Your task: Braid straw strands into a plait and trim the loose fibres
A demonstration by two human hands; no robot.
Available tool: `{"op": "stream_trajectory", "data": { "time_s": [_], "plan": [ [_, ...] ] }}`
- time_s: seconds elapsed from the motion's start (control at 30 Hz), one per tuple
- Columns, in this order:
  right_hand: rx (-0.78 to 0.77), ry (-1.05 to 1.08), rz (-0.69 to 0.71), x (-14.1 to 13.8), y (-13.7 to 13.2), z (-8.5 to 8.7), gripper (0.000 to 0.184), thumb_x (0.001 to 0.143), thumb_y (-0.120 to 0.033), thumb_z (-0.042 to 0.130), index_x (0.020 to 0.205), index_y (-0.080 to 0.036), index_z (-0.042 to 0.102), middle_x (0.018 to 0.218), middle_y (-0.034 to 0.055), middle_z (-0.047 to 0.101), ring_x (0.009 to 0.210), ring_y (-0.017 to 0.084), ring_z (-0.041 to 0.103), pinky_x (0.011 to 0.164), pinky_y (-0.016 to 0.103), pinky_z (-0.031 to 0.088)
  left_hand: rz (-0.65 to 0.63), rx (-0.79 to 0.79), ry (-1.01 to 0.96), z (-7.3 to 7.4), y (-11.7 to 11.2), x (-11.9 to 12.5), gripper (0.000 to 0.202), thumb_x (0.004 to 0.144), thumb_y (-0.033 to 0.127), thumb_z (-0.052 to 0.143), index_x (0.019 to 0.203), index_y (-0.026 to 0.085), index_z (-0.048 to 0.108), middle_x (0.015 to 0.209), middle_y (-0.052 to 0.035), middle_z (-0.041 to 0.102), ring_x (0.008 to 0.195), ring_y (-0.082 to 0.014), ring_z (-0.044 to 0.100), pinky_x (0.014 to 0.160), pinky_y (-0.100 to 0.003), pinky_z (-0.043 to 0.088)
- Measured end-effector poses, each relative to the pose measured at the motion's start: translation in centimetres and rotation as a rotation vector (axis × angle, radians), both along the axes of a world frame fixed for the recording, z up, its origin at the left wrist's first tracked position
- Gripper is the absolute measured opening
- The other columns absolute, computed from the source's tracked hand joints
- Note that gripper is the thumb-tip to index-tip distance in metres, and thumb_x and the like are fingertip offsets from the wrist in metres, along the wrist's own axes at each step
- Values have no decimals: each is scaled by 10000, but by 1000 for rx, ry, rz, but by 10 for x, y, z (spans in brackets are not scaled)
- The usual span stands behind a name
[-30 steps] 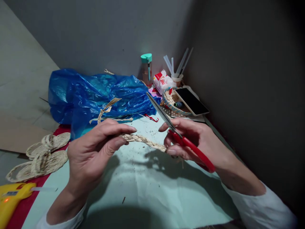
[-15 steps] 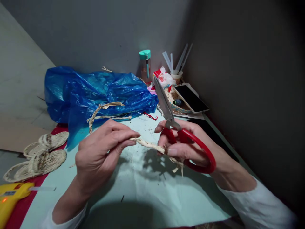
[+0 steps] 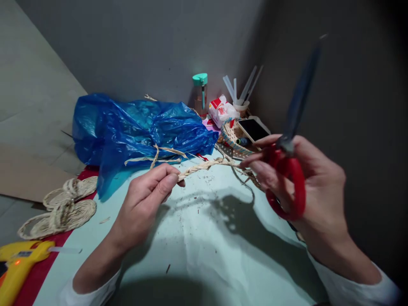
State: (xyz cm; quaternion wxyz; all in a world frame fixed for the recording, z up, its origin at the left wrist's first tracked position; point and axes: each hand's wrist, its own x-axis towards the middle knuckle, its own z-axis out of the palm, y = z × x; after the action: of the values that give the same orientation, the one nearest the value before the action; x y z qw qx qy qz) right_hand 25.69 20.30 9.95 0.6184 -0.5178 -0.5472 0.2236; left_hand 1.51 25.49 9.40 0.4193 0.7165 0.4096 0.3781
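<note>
My left hand [image 3: 149,191] pinches a braided straw cord [image 3: 204,165] at its near end. The braid stretches right and up to my right hand [image 3: 306,178], whose fingertips touch its frayed far end. That hand also grips red-handled scissors [image 3: 288,170], fingers through the loops, the blurred blades pointing up towards the dark wall. Both hands hover above a pale green table cover [image 3: 204,250].
A crumpled blue plastic bag [image 3: 137,127] with loose straw lies behind my hands. Woven straw coils [image 3: 60,208] and a yellow glue gun [image 3: 19,263] sit at the left. In the corner stand a teal-capped bottle [image 3: 200,93], a cup of sticks [image 3: 240,95], a phone [image 3: 253,129] on a basket.
My right hand has lifted and moved right, swinging the scissor blades upward. The braid is now pulled out longer between my hands. My left hand shifted slightly up.
</note>
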Motion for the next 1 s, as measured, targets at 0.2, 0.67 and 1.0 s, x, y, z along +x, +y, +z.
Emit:
{"op": "stream_trajectory", "data": {
  "time_s": [0.2,0.67,1.0],
  "plan": [
    [65,-505,142,-10,-2,-11,229,831,-264,749,1008,-214,614,815,-8,645,648,117,569,601,249,469,-2,-119,-251,0,-7,1,171,973,326,573,986,219,706,564,51,412,494,-95,331,460,-242,250],
    [279,-903,32,-10,-1,-16,401,700,-94,586,1095,-163,568,807,54,615,719,201,505,625,318,443,-9,-76,-349,3,-17,3,170,920,238,669,1031,310,776,726,-10,742,498,-79,532,527,-216,464],
    [315,-1019,-25,-6,1,-20,461,710,-131,593,1170,-151,562,858,79,646,739,225,549,635,342,474,60,-93,-386,10,-23,11,224,868,157,679,977,313,797,675,-24,765,401,-71,497,375,-175,370]
  ]
}}
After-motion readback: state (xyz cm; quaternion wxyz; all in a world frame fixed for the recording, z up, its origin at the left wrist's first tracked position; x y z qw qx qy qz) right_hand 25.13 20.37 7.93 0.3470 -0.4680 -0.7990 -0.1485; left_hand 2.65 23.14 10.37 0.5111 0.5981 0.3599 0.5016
